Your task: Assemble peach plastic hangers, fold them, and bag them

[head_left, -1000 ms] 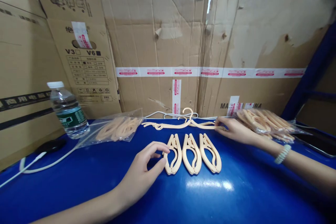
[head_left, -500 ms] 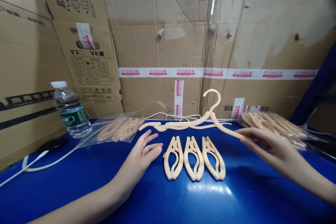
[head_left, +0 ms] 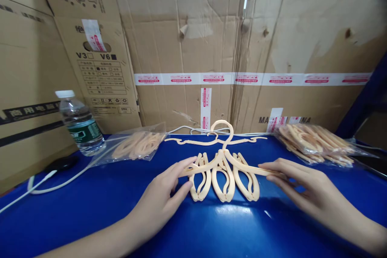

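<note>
A beige folding clothes hanger point(head_left: 223, 154), spread open with its hook upward, is held level between my two hands. My left hand point(head_left: 169, 189) pinches its left end, and the fingers hide that tip. At the other end, my right hand point(head_left: 305, 183) grips the arm between thumb and fingers. Below and behind the held hanger, three folded hangers lie side by side on the blue table: a left one point(head_left: 208, 187), a middle one point(head_left: 232, 187) and a right one point(head_left: 256, 190). The held hanger partly covers their upper parts. Farther back lies another unfolded hanger point(head_left: 199, 142).
Clear bags of folded hangers lie at the back left point(head_left: 139, 145) and back right point(head_left: 314, 141). A water bottle point(head_left: 81, 127) stands at the left near a white cable point(head_left: 60, 191) and a black object point(head_left: 62, 163). Cardboard point(head_left: 187, 56) walls the blue table point(head_left: 211, 234).
The held hanger has come down toward me and left, in front of the folded ones. My left hand, apart from it before, now grips its left end. The view has shifted slightly.
</note>
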`<action>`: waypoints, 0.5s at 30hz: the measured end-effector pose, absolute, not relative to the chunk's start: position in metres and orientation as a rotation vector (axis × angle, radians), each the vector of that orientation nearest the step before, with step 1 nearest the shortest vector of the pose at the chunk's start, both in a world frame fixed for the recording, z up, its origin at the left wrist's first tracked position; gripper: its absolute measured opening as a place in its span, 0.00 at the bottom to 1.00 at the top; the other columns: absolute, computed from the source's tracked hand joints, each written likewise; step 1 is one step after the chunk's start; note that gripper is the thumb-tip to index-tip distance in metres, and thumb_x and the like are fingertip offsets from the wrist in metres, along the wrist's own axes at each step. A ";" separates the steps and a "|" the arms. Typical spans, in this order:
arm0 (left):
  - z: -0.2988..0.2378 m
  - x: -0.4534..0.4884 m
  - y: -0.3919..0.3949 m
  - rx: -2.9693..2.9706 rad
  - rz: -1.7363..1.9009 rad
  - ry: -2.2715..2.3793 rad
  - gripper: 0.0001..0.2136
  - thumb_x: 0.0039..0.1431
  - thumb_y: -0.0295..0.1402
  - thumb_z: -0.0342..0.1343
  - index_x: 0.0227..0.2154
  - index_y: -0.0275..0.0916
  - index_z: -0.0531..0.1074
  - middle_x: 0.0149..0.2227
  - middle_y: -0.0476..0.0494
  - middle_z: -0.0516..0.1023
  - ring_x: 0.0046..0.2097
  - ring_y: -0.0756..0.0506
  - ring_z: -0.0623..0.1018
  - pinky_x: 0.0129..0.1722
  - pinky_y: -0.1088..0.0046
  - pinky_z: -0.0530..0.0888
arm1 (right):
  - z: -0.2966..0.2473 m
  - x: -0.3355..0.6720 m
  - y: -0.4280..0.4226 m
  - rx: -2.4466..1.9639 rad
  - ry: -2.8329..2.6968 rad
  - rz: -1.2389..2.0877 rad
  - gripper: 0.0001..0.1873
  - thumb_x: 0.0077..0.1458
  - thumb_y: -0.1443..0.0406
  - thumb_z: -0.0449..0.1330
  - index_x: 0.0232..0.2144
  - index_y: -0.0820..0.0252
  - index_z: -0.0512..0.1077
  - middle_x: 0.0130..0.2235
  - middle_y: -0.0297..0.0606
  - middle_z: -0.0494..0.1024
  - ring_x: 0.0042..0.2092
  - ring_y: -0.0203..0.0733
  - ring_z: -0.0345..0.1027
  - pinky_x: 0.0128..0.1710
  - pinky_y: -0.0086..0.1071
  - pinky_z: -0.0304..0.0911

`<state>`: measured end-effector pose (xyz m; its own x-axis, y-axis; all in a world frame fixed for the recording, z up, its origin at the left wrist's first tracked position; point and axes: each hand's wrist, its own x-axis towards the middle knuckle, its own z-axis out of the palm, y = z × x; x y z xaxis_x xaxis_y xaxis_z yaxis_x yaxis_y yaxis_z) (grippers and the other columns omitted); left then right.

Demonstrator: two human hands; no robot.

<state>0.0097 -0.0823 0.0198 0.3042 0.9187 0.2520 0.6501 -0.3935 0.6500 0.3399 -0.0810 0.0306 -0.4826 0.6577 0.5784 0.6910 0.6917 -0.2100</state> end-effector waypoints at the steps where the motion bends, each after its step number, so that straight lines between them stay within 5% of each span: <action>1: 0.021 0.009 -0.082 2.164 0.859 1.400 0.20 0.65 0.39 0.47 0.59 0.50 0.62 0.29 0.51 0.69 0.28 0.47 0.66 0.34 0.70 0.66 | 0.030 0.340 -0.080 -1.022 -2.275 -0.061 0.11 0.64 0.66 0.52 0.47 0.54 0.70 0.39 0.38 0.78 0.39 0.41 0.75 0.37 0.30 0.71; 7: 0.029 0.009 -0.079 2.024 1.011 1.319 0.12 0.66 0.40 0.47 0.42 0.44 0.73 0.35 0.48 0.76 0.37 0.45 0.73 0.38 0.71 0.68 | 0.023 0.347 -0.074 -0.983 -2.434 -0.387 0.19 0.64 0.70 0.48 0.55 0.55 0.66 0.43 0.43 0.77 0.40 0.46 0.72 0.37 0.38 0.70; 11: 0.025 0.010 -0.076 1.837 1.037 1.288 0.12 0.63 0.41 0.50 0.39 0.41 0.75 0.28 0.49 0.73 0.28 0.48 0.70 0.27 0.75 0.67 | 0.022 0.354 -0.077 -1.029 -2.322 -0.905 0.21 0.61 0.73 0.45 0.49 0.60 0.72 0.42 0.48 0.79 0.38 0.51 0.73 0.33 0.43 0.69; 15: 0.019 0.012 -0.076 1.685 1.053 1.196 0.14 0.61 0.43 0.53 0.40 0.39 0.75 0.28 0.48 0.73 0.26 0.49 0.69 0.22 0.77 0.66 | 0.021 0.357 -0.082 -1.065 -2.261 -1.040 0.25 0.58 0.77 0.42 0.50 0.60 0.72 0.46 0.50 0.79 0.39 0.50 0.76 0.33 0.41 0.71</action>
